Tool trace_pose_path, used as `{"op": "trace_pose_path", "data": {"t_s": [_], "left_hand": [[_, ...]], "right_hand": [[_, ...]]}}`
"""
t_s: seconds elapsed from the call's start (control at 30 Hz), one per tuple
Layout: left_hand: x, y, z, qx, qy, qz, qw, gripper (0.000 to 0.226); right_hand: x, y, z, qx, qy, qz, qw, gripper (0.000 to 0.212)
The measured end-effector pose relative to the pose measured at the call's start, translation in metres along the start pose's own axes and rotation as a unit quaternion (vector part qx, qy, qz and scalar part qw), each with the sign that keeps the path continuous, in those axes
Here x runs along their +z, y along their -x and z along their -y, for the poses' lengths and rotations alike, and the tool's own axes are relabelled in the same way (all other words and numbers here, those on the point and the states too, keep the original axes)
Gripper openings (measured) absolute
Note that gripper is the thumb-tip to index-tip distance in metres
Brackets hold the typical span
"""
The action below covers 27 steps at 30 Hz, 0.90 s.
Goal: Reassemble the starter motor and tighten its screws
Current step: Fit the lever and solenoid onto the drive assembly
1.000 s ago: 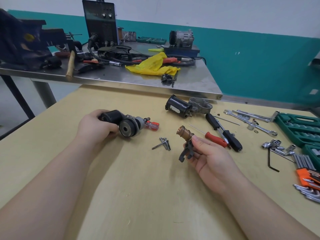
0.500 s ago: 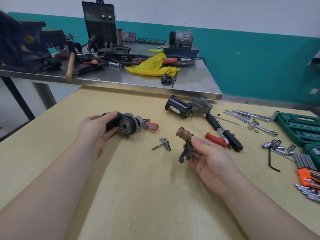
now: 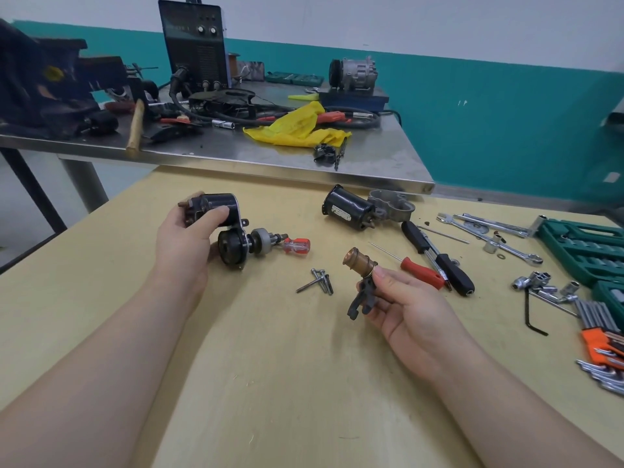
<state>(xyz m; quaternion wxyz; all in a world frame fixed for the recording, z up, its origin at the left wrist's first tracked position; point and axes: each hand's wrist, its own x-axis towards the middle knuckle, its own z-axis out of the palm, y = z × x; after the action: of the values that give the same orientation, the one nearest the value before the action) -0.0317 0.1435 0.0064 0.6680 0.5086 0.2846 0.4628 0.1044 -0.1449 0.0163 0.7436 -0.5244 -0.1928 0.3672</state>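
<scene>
Left hand (image 3: 182, 244): fingers wrapped round the black starter housing (image 3: 221, 228), lifted above the surface (image 3: 270, 383), gear end pointing right. Right hand (image 3: 405, 309): thumb and fingers pinching the brass plunger with black fork lever (image 3: 360, 276), held clear of the surface. Between the hands: loose screws (image 3: 319, 281). Toward the far edge: black motor body (image 3: 349, 208) beside a grey end casting (image 3: 391, 204). Right of centre: red-handled screwdriver (image 3: 422, 272). At the right edge: green socket case (image 3: 584, 248).

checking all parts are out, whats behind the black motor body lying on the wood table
A grey cast metal housing lies right behind the black motor body, which covers its near left part. Whether the two are joined cannot be seen. Beyond them is the steel table's edge.
</scene>
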Motion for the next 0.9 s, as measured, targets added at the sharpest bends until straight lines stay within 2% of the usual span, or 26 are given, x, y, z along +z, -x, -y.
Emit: {"op": "trace_pose_path", "data": {"t_s": [0.1, 0.3, 0.4, 0.5, 0.6, 0.73, 0.83, 0.9], "left_hand": [[0.002, 0.004, -0.001, 0.042, -0.037, 0.003, 0.998, 0.058], [0.005, 0.019, -0.033, 0.132, -0.108, -0.007, 0.985, 0.064], [0.002, 0.029, -0.057, 0.150, -0.090, 0.002, 0.985, 0.054], [0.007, 0.041, -0.072, 0.111, -0.029, 0.043, 0.993, 0.039], [0.020, 0.059, -0.071, 0.037, 0.018, 0.114, 0.993, 0.027], [0.045, 0.084, -0.059, -0.027, 0.048, 0.190, 0.980, 0.029], [0.053, 0.092, -0.046, -0.048, 0.001, 0.218, 0.975, 0.044], [0.056, 0.095, -0.039, -0.058, -0.021, 0.233, 0.971, 0.046]], "right_hand": [[0.000, 0.000, 0.002, 0.002, -0.011, -0.001, 1.000, 0.021], [0.003, 0.001, 0.006, -0.011, -0.013, -0.029, 0.999, 0.019], [0.004, 0.000, 0.005, -0.022, -0.024, -0.058, 0.998, 0.017], [0.008, 0.004, 0.006, -0.046, -0.040, -0.049, 0.997, 0.019], [0.014, 0.011, 0.011, -0.078, -0.061, -0.033, 0.995, 0.032], [0.019, 0.019, 0.018, -0.098, -0.087, -0.023, 0.991, 0.042], [0.021, 0.022, 0.022, -0.108, -0.101, -0.016, 0.989, 0.043], [0.022, 0.023, 0.021, -0.108, -0.094, -0.016, 0.990, 0.044]]}}
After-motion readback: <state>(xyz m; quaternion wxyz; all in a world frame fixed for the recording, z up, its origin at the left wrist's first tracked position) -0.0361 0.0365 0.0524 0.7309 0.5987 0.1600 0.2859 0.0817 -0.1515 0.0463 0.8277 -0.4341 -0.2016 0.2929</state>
